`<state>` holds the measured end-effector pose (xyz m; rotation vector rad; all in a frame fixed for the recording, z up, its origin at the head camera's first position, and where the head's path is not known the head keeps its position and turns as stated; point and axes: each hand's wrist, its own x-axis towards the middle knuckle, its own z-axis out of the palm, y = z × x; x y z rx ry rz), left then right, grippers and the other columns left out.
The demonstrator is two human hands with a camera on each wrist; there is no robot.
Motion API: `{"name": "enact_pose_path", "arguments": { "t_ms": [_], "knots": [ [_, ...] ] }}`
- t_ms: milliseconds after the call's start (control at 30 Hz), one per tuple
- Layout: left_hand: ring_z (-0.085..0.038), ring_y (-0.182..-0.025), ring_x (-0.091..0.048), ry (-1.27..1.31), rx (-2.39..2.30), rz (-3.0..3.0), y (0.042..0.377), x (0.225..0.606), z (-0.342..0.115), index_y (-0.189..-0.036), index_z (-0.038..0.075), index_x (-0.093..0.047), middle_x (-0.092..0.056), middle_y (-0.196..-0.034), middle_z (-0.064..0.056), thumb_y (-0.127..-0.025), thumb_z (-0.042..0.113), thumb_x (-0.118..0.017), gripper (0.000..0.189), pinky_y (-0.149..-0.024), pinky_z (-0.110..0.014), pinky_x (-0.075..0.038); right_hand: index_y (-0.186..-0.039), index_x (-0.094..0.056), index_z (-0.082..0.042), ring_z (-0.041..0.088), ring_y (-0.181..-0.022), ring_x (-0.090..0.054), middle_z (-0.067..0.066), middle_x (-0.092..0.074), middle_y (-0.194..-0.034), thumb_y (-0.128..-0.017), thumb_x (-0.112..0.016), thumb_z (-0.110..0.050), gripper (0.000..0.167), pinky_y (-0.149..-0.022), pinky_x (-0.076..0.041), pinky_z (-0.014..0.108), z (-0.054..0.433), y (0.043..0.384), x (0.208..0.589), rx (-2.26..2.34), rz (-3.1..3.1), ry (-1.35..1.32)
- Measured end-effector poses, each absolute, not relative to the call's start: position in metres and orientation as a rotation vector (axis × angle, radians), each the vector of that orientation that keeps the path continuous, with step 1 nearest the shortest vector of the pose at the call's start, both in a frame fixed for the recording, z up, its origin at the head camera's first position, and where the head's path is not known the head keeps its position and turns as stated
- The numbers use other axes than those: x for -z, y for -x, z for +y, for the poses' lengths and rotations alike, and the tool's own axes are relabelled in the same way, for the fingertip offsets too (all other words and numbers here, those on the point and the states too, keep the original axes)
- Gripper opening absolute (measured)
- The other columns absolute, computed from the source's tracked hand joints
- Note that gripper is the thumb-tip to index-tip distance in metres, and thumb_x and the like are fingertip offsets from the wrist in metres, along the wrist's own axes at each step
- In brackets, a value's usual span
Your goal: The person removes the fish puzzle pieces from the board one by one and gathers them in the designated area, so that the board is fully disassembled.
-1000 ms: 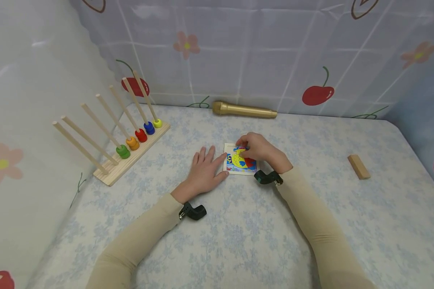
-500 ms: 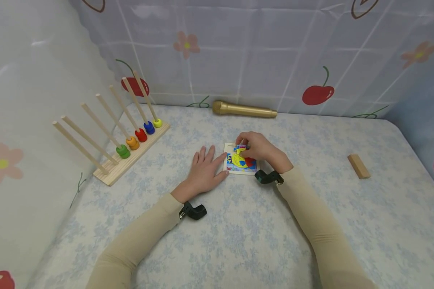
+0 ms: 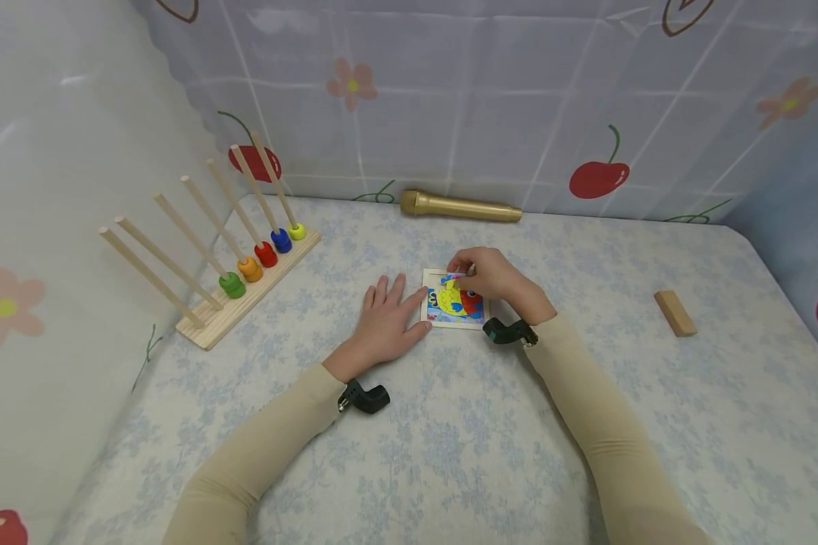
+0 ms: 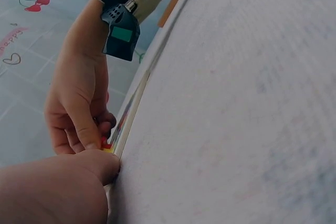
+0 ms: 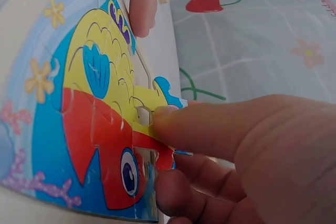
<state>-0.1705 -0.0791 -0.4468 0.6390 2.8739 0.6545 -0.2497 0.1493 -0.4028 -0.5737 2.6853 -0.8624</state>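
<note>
A jigsaw puzzle of a yellow and red fish [image 5: 107,85] lies in a pale wooden frame [image 3: 455,328] on the table. My right hand [image 3: 492,275] is over its far side and pinches a puzzle piece [image 5: 148,97] between thumb and fingers. This piece, yellow with blue and red parts, stands tilted up from the picture, and gaps show beneath it in the right wrist view. Palm down, my left hand [image 3: 385,325] rests on the table with fingers spread. Its index fingertip and thumb touch the frame's left side.
At the left stands a wooden peg rack [image 3: 245,299] with coloured beads on several pegs. A gold toy microphone [image 3: 461,207] lies by the back wall. To the right is a small wooden block [image 3: 675,313].
My right hand has shifted slightly right and back with the puzzle piece, uncovering more of the fish's red head and eye. My left hand has stayed in place.
</note>
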Motion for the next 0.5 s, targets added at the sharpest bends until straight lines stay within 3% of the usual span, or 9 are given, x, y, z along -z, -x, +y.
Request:
{"name": "enact_pose_path", "arguments": {
  "t_ms": [500],
  "knots": [
    [-0.05, -0.157, -0.004, -0.621, -0.669, 2.874, 0.17, 0.446, -0.0779, -0.159, 0.019, -0.04, -0.017, -0.169, -0.025, -0.103, 0.043, -0.052, 0.062, -0.124, -0.065, -0.008, -0.114, -0.069, -0.005, 0.026, -0.084, -0.064, 0.018, -0.07, -0.106, -0.099, -0.063, -0.011, 0.017, -0.076, -0.053, 0.034, 0.1528, 0.2512, 0.4004, 0.854, 2.688, 0.579]
  ]
}}
